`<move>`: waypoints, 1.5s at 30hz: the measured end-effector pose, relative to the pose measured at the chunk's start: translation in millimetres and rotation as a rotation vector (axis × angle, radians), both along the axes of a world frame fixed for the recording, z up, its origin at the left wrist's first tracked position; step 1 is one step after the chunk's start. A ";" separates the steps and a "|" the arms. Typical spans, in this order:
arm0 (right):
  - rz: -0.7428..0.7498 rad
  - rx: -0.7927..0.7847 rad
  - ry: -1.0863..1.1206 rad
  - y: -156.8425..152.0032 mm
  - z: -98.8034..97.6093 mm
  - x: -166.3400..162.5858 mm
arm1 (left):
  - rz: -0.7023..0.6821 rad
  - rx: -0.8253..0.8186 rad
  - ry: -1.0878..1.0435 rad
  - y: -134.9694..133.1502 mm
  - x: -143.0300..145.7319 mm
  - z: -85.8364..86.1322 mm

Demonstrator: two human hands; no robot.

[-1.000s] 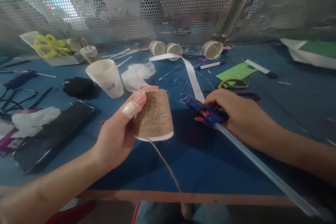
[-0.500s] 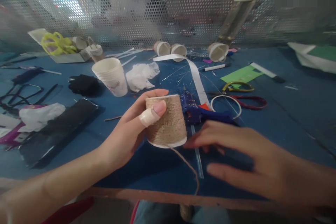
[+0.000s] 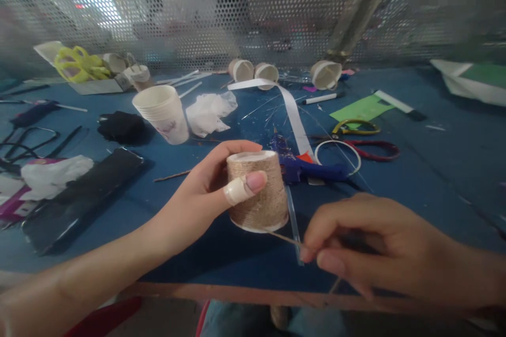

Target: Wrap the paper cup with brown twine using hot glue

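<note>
A paper cup wrapped in brown twine (image 3: pixel 261 205) is gripped by my left hand (image 3: pixel 209 184), whose thumb wears a bandage and presses on the cup's side. White shows at the cup's top and along its lower edge. From that lower edge a strand of twine (image 3: pixel 285 238) runs to my right hand (image 3: pixel 363 247), pinched between the fingers. Just behind the cup lies a blue glue gun (image 3: pixel 304 169), a clear glue stick (image 3: pixel 293 221) reaching out from it toward the table's front edge.
Stacked paper cups (image 3: pixel 164 116), crumpled white plastic (image 3: pixel 211 113) and a black phone-like slab (image 3: pixel 83 195) lie left. Behind are wrapped cups (image 3: pixel 326 75) and a white paper strip (image 3: pixel 290 108). Scissors (image 3: pixel 373 150), a white ring (image 3: pixel 338 158) and green paper (image 3: pixel 361 109) lie right.
My right hand has closed on the loose twine and draws it out to the right, straighter than before. My left hand and the cup have shifted slightly right and down.
</note>
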State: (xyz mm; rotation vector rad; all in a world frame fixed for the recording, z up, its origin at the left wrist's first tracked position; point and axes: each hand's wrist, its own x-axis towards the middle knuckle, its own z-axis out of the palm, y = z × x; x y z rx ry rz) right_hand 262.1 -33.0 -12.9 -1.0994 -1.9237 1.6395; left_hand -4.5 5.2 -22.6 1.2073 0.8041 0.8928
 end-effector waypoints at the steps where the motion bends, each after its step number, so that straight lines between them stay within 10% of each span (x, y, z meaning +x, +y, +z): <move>1: -0.030 0.069 -0.016 1.1 0.0 0.8 | -0.020 0.008 0.001 -0.3 -0.2 -0.2; 20: -0.138 0.730 -0.068 3.4 0.9 11.8 | -0.038 0.008 0.089 -0.5 9.5 6.5; 45: -0.210 0.648 -0.033 13.0 -1.6 14.1 | -0.026 0.002 0.135 0.8 13.5 13.3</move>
